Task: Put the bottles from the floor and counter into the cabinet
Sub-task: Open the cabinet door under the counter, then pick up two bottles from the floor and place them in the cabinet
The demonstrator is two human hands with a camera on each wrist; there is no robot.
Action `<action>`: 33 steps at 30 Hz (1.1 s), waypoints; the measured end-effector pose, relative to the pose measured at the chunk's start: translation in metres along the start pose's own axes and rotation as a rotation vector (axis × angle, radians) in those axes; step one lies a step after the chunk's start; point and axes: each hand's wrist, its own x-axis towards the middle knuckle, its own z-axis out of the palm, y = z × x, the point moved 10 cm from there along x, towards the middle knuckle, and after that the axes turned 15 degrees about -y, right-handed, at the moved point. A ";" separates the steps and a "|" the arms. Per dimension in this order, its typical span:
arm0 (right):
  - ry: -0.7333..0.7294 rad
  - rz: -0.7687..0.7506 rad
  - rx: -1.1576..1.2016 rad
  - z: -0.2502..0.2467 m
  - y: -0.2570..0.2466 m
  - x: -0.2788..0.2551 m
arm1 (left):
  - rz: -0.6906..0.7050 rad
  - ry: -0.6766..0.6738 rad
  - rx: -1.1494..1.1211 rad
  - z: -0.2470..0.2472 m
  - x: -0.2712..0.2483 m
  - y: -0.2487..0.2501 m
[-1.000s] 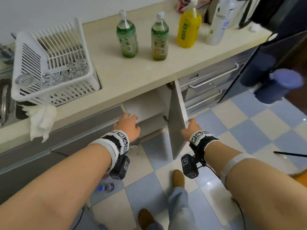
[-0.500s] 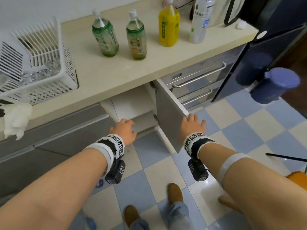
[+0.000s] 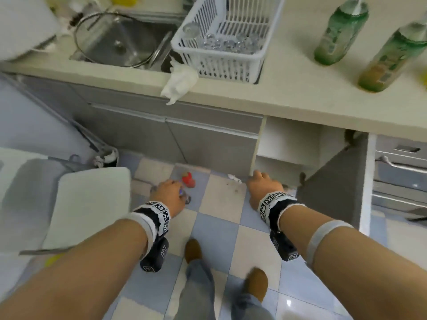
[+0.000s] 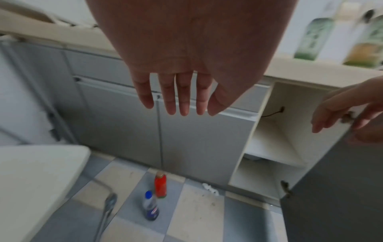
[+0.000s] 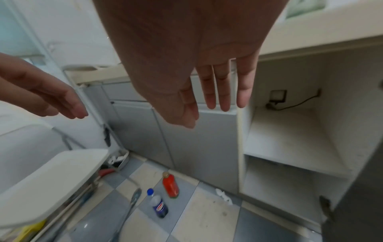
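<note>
Checkered floor [image 3: 217, 227], open cabinet [image 3: 286, 144], desk [image 3: 288, 88].
Red bottle [image 4: 160, 185] and cola bottle [image 4: 150, 207] stand at 12 o'clock below left hand [image 4: 186, 57], right hand [image 5: 186, 57]; fingers [image 4: 184, 98] released, straight.

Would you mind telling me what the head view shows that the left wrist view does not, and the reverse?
Only the head view shows the sink, the white dish rack and the person's shoes. Only the left wrist view shows the blue-capped bottle in full and the cabinet's two shelves. Both show the red bottle, the open cabinet door and the green bottles on the counter.
</note>
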 end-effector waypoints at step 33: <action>0.078 -0.270 0.706 0.183 -0.248 0.689 | 0.075 0.160 -0.952 0.333 0.508 -0.249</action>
